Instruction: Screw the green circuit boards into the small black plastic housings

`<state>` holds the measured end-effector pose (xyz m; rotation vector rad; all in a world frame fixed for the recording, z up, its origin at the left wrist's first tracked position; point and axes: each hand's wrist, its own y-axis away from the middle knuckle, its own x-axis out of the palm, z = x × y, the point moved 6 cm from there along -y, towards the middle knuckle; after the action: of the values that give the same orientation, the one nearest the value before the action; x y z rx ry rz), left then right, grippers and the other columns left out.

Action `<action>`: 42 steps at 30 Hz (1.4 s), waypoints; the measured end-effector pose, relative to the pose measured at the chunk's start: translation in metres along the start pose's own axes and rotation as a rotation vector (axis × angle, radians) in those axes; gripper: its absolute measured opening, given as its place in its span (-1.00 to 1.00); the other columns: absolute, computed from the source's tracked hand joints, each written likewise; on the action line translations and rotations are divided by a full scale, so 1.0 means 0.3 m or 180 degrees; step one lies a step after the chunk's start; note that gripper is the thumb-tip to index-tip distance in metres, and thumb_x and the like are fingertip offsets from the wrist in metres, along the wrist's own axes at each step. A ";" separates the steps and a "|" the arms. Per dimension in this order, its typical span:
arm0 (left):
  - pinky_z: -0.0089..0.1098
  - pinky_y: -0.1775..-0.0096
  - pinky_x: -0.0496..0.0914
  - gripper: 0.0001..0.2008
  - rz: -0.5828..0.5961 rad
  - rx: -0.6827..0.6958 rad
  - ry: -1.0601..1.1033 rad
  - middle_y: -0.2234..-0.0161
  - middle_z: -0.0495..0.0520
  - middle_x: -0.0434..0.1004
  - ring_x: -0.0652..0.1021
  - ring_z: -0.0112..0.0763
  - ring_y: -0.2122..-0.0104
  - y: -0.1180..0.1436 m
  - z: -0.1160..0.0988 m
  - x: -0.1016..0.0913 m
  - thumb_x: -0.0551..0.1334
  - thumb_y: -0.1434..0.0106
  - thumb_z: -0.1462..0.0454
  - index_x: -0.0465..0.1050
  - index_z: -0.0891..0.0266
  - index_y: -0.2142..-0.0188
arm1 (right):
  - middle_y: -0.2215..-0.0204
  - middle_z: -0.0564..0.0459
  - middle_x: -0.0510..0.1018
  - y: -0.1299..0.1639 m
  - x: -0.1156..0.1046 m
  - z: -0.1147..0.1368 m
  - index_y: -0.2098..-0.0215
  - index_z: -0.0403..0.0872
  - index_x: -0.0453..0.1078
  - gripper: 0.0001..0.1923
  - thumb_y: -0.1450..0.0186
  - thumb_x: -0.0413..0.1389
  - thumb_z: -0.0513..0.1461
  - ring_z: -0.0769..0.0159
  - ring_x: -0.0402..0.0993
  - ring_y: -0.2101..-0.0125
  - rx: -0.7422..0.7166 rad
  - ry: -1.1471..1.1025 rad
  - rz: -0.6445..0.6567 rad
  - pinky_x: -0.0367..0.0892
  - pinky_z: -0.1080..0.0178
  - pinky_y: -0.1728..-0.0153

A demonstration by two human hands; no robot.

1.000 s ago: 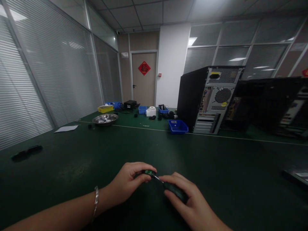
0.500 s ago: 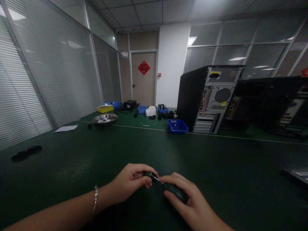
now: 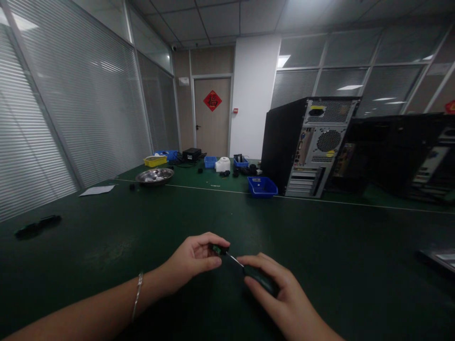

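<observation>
Near the front of the dark green table, my left hand (image 3: 194,259) pinches a small black part with a bit of green on it (image 3: 218,249); its exact kind is too small to make out. My right hand (image 3: 279,289) is wrapped round the dark handle of a screwdriver (image 3: 260,280). Its thin metal shaft points up and left, and the tip meets the small part at my left fingertips. Fingers hide much of the part.
A black computer tower (image 3: 302,147) stands at the right, with a blue bin (image 3: 262,187) beside it. Farther back left are a metal bowl (image 3: 154,176) and a yellow tray (image 3: 155,161). A dark tool-like object (image 3: 38,226) lies at the far left, near a white paper (image 3: 97,190).
My left hand has risen slightly with the small part and turned a little. More of the screwdriver's shaft shows between the hands. The right hand has barely moved.
</observation>
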<state>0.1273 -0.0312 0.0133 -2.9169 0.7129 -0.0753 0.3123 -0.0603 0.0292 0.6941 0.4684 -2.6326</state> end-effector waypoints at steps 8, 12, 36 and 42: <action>-0.29 0.05 0.34 -0.67 -0.0044 -0.0259 -0.0007 0.12 0.07 0.44 0.47 -0.35 0.10 0.001 0.002 0.007 0.27 -0.23 0.35 0.40 0.23 0.00 | 0.06 0.05 0.58 0.003 0.002 -0.010 -0.03 0.09 0.46 -0.70 -0.34 0.10 -0.21 0.11 0.43 -0.01 0.0070 0.0007 0.0050 0.39 0.22 0.13; -0.29 0.10 0.38 -0.69 -0.0054 -0.0179 0.0239 0.18 0.05 0.46 0.52 -0.37 0.17 -0.006 0.018 0.001 0.28 -0.23 0.38 0.32 0.27 0.04 | 0.12 0.04 0.59 0.003 0.003 0.001 -0.01 0.07 0.47 -0.71 -0.34 0.10 -0.24 0.13 0.46 0.04 0.0068 -0.0001 0.0059 0.38 0.22 0.13; -0.28 0.31 0.49 -0.77 0.0058 -0.0365 0.0499 0.28 0.07 0.50 0.64 -0.28 0.34 -0.006 0.029 0.034 0.20 -0.31 0.30 0.24 0.27 0.06 | 0.02 0.03 0.58 -0.004 0.008 -0.012 -0.02 0.05 0.46 -0.71 -0.34 0.10 -0.24 0.16 0.46 0.00 -0.0124 -0.0033 0.0013 0.38 0.24 0.07; -0.28 0.18 0.43 -0.79 -0.0099 -0.0086 0.0612 0.17 0.09 0.43 0.57 -0.33 0.24 -0.009 0.035 0.010 0.18 -0.32 0.33 0.23 0.23 0.06 | 0.05 0.02 0.59 -0.001 0.008 -0.016 -0.01 0.04 0.47 -0.71 -0.33 0.11 -0.22 0.09 0.38 -0.09 -0.0063 0.0059 -0.0004 0.38 0.22 0.07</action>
<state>0.1320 -0.0289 0.0034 -2.9749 0.7004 -0.3564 0.3122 -0.0587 0.0242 0.7128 0.4998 -2.6212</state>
